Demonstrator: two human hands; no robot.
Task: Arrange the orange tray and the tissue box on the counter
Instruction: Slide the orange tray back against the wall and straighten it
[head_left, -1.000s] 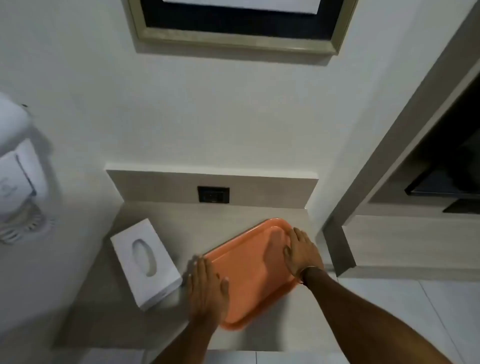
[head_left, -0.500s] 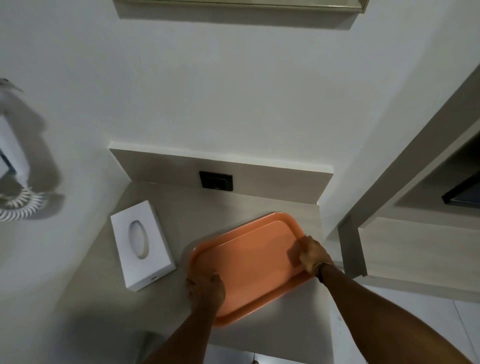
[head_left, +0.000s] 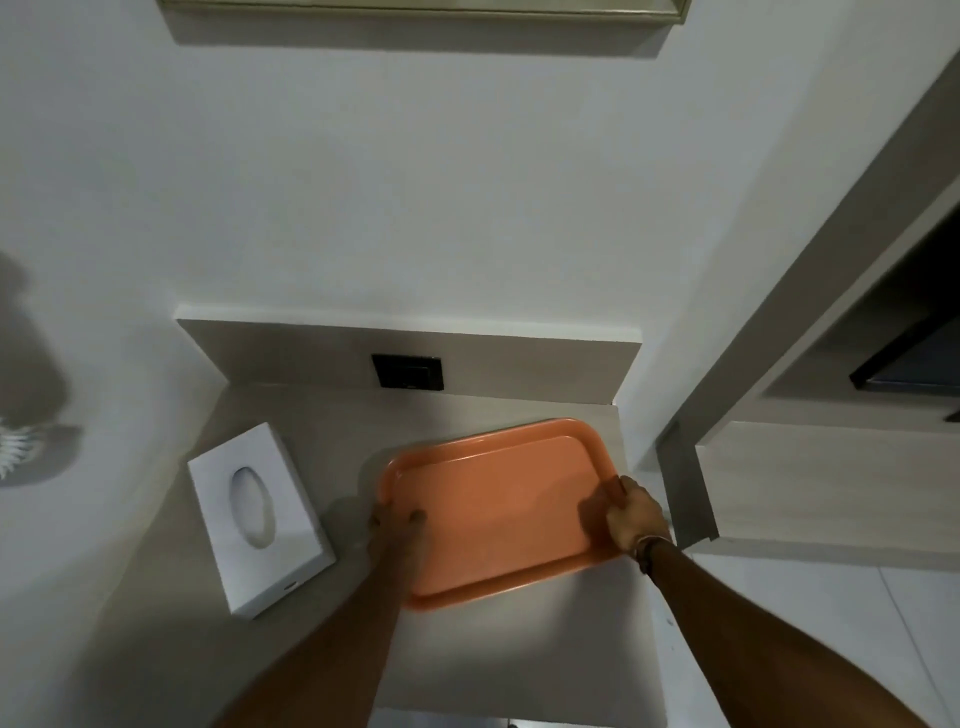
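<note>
An empty orange tray (head_left: 498, 504) lies on the beige counter (head_left: 545, 654), turned a little so its right end points toward the back corner. My left hand (head_left: 396, 525) grips its left short edge, fingers curled over the rim. My right hand (head_left: 634, 514) grips the right short edge the same way. A white tissue box (head_left: 260, 519) with an oval opening on top rests flat on the counter left of the tray, apart from it and from both hands.
A black wall socket (head_left: 408, 372) sits in the low backsplash behind the tray. White walls close the counter at the left and at the right back. A wooden cabinet unit (head_left: 810, 483) stands to the right. A coiled cord (head_left: 13, 447) hangs at far left.
The tray has turned from a steep diagonal toward lying nearly parallel to the back wall. Both hands went from flat on it to gripping its short edges. The tissue box stayed put.
</note>
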